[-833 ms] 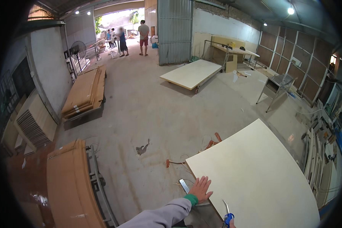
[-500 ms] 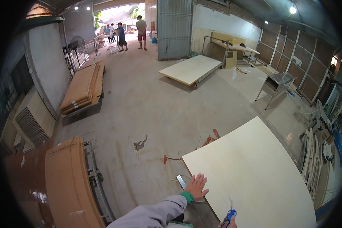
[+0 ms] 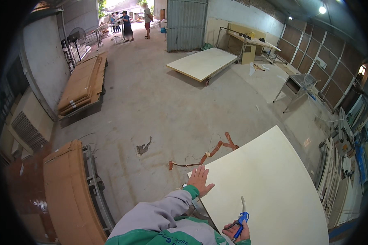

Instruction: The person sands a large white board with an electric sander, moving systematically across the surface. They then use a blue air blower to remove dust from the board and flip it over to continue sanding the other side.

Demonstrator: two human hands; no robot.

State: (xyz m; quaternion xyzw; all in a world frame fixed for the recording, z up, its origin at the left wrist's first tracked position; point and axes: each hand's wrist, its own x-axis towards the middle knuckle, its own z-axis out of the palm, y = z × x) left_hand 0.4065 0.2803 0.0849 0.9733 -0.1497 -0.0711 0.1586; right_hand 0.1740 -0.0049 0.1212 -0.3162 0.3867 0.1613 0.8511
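Observation:
A large cream-coloured panel (image 3: pixel 270 179) lies flat in front of me, to the right of my body. Near its left edge, my left hand (image 3: pixel 199 180) rests palm down with fingers spread. In my right hand (image 3: pixel 243 233) is a blue air blow gun (image 3: pixel 243 216), its bent metal nozzle pointing away over the panel. The fingers wrap loosely around its handle by the near left edge. What supports the panel is mostly hidden beneath it.
Orange-brown strips (image 3: pixel 218 147) lie on the floor beyond the panel. Cardboard-wrapped boards (image 3: pixel 69 192) sit on a metal cart at left, with another cardboard stack (image 3: pixel 84 81) farther off. A second panel (image 3: pixel 202 64) stands ahead on a low cart. People (image 3: pixel 127 26) are near the doorway.
My left hand has slid forward and left along the panel's edge. The blow gun has come farther into view, with its nozzle now pointing forward. My view has shifted slightly.

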